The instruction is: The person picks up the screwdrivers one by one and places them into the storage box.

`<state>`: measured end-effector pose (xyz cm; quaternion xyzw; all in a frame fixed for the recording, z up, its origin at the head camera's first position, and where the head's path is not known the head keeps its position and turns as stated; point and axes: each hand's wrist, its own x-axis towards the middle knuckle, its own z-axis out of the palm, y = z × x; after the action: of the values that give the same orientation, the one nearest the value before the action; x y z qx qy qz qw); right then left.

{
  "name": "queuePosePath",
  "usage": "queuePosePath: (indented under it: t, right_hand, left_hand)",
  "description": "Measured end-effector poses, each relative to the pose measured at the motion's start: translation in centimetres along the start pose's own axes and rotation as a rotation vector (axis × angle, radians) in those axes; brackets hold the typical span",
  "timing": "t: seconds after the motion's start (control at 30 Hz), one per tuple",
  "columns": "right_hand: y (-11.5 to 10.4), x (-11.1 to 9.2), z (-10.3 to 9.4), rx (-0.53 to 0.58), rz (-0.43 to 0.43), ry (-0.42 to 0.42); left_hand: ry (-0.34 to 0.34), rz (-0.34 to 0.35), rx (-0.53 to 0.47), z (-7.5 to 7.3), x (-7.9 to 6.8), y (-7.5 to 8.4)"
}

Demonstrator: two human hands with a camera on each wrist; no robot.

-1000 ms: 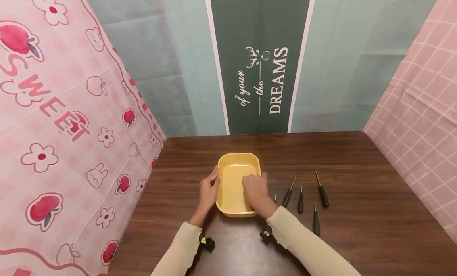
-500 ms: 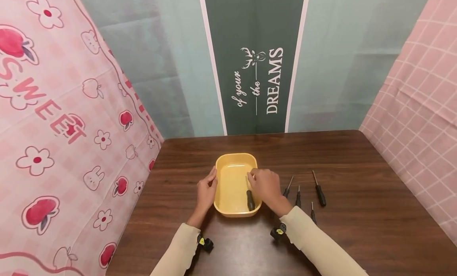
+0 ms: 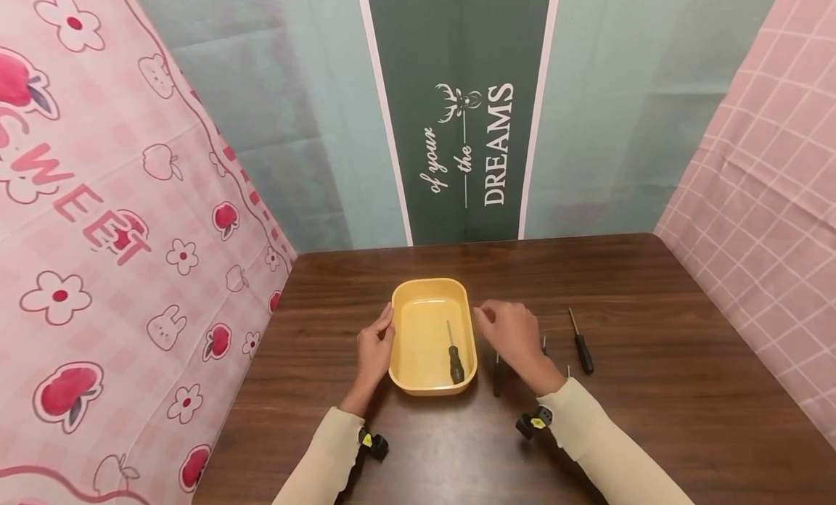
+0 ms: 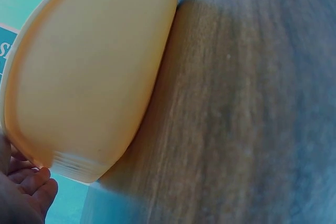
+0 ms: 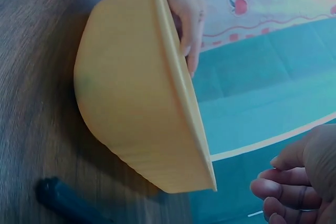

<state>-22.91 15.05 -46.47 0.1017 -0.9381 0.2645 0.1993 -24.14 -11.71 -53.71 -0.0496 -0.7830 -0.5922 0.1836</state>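
Observation:
A yellow plastic bin [image 3: 426, 338] sits on the table, and my left hand [image 3: 375, 345] grips its left rim. Inside, against the right side, lies a screwdriver [image 3: 456, 363] with a black handle and a thin metal shaft. My right hand [image 3: 512, 334] hovers just right of the bin, its fingers loosely curled with nothing between them; the right wrist view shows the fingers [image 5: 286, 179] bare. Beneath that hand, another screwdriver [image 3: 498, 378] lies partly covered. Two more screwdrivers show only their tips past the hand and wrist.
Farther right, a screwdriver [image 3: 583, 352] lies fully visible on the dark wooden table [image 3: 666, 418]. Behind the table's far edge hangs a green printed cloth [image 3: 470, 149]. Pink cloths stand at the left and right sides.
My right hand has come out of the bin and moved right, over the loose screwdrivers. The screwdriver it uncovered now lies in the bin. The left hand keeps its hold.

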Motion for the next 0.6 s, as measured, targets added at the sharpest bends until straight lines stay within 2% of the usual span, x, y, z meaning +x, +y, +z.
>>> queuePosePath:
  t: [0.4,0.6]
  right_hand:
    - [2.4,-1.4,-2.8,0.011,0.022,0.065]
    - [4.0,-2.2,-3.7,0.013,0.051,0.083]
  left_hand:
    - [-0.002,-0.008,-0.032,0.1,-0.1,-0.4]
    - [0.002,0.012,-0.054,0.2,-0.1,-0.3]
